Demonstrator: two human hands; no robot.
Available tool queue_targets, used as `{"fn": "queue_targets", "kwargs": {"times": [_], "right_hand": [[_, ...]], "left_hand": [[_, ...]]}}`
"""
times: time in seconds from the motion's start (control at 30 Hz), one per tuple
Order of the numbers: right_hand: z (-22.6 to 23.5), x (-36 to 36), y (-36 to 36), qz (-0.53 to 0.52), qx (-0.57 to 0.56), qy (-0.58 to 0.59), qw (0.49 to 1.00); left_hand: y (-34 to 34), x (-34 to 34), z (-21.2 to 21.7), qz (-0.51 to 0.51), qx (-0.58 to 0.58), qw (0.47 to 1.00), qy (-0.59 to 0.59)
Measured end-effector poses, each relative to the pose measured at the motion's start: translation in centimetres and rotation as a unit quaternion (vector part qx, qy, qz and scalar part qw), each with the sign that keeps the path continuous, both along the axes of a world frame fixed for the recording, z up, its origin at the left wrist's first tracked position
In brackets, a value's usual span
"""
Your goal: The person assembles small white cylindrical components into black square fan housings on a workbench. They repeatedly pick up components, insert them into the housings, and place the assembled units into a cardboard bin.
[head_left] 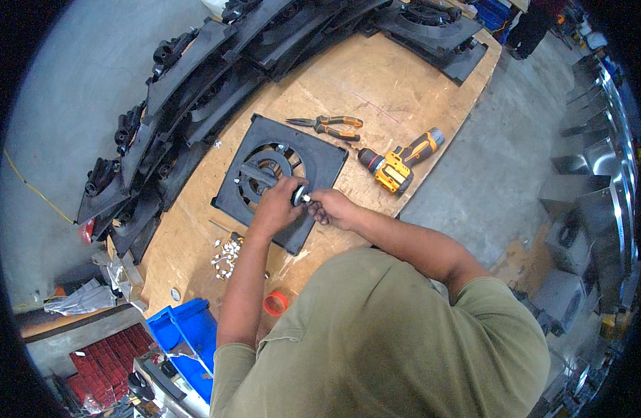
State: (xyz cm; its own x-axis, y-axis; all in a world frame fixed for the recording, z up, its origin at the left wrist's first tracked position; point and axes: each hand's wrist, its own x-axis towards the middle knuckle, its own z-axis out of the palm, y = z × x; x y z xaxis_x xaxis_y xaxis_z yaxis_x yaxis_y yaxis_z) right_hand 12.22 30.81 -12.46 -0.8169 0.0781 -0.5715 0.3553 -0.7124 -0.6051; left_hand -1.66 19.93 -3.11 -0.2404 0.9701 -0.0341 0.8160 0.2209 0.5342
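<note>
On the wooden table lies a black square frame (313, 143) with a round, ribbed opening. Over its near right part, my left hand (277, 203) is closed around a small black round part (297, 194) with a pale face. My right hand (334, 208) meets it from the right, fingertips pinched at a small white fitting (307, 198) against that face. My fingers partly cover both pieces. Beyond the frame rest orange-and-black pliers (334, 128), their jaws pointing left. A yellow-and-black cordless drill (397, 167) lies to the right, near the table edge.
Stacked black frames (195, 104) line the table's far left side, with more (432, 42) at the far end. Small white fittings (226, 259) lie by my left forearm, near a red-orange ring-shaped container (275, 303). A blue bin (184, 341) stands lower left. Someone's dark-clothed legs (533, 28) show far right.
</note>
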Motion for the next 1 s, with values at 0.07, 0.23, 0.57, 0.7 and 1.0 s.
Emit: {"fn": "queue_targets", "kwargs": {"times": [0.07,0.23,0.57,0.7,1.0], "right_hand": [[0.1,0.3,0.0,0.053,0.095,-0.011,0.994],[2.0,1.7,-0.3,0.019,0.534,0.032,0.845],[3.2,0.4,-0.5,0.026,0.255,0.025,0.966],[3.2,1.1,-1.5,-0.004,0.437,0.013,0.899],[3.2,0.4,-0.4,0.031,0.367,0.025,0.929]], "left_hand": [[0.0,0.1,0.1,0.013,-0.026,1.0,-0.006],[-0.1,0.4,0.2,0.025,-0.04,0.999,0.004],[0.0,0.2,0.0,0.021,-0.02,1.0,-0.007],[-0.1,0.3,0.2,0.016,-0.01,1.0,-0.004],[0.1,0.4,0.6,0.024,-0.025,0.999,0.005]]}}
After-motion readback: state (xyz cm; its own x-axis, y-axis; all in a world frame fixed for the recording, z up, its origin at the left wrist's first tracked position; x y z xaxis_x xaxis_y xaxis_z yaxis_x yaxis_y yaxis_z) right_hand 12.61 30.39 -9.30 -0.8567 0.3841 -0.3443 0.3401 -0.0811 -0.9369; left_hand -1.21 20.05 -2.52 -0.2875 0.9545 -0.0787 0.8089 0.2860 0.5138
